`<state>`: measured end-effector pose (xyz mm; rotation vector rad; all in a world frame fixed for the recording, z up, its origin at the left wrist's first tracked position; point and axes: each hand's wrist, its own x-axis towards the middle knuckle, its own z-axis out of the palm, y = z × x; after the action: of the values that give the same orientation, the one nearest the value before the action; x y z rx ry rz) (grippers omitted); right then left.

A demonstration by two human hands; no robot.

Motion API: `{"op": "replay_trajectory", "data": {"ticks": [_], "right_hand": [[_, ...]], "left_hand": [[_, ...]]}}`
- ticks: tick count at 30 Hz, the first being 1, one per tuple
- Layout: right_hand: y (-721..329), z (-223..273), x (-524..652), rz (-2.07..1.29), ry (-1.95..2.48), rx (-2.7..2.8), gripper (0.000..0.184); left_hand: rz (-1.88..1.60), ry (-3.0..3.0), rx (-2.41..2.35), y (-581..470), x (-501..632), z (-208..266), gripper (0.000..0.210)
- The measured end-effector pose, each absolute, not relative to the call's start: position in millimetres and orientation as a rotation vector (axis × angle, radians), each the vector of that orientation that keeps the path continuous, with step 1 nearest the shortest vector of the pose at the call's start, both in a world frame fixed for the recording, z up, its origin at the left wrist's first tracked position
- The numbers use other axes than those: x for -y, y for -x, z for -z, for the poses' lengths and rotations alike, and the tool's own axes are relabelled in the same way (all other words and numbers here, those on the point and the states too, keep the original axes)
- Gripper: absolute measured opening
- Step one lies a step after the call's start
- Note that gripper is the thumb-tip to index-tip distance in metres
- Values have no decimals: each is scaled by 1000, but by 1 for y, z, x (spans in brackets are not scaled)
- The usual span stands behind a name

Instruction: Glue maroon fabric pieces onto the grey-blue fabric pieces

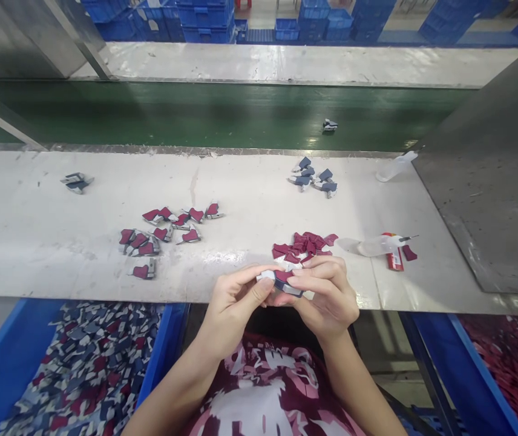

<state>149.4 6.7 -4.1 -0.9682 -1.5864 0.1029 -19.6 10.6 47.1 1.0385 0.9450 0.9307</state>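
Both hands meet at the table's near edge around one small plastic part (287, 287), grey-white and dark blue with a dark red face. My left hand (241, 297) pinches its pale left end between thumb and fingers. On the other end, the fingers of my right hand (327, 290) press on the red face. Just beyond them lies a pile of loose dark red pieces (308, 243). To the left, several assembled red-and-grey parts (138, 242) are scattered on the white tabletop (241, 188). The underside of the held part is hidden by my fingers.
Several blue-and-grey parts (304, 175) lie farther back. A bottle with a needle tip (379, 245) rests at right, near a clear bottle (395, 166). A green conveyor belt (186, 115) runs behind. Blue bins (157, 357) flank me; a metal panel (490, 169) stands right.
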Motion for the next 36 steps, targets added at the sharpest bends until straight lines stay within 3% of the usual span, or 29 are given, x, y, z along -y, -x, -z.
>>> {"op": "replay_trajectory", "data": {"ticks": [5,19,22,25,27,30,36], "right_hand": [[-146,9,-7,-186,934,1458,39],[-147,5,-2,2,885,1616,27],[-148,11,-1,-57,931,1614,37],[-146,17,1,-345,1031,1575,63],[-143,18,5,-547,1060,1580,70],[-139,19,11,-708,1046,1580,58],[-126,19,17,-666,1228,1348,32]], "left_hand": [[-940,-1029,-920,20,-9,-47,20],[-888,-1160,-996,21,-11,-45,18],[-981,-1113,-1036,17,-14,-40,17],[-1049,-1091,-1073,14,-17,-37,16],[-1077,-1131,-1098,13,-17,-36,16],[-1132,-1216,-1139,12,-14,-35,13],[-1143,-1225,-1109,9,-9,-28,11]]}}
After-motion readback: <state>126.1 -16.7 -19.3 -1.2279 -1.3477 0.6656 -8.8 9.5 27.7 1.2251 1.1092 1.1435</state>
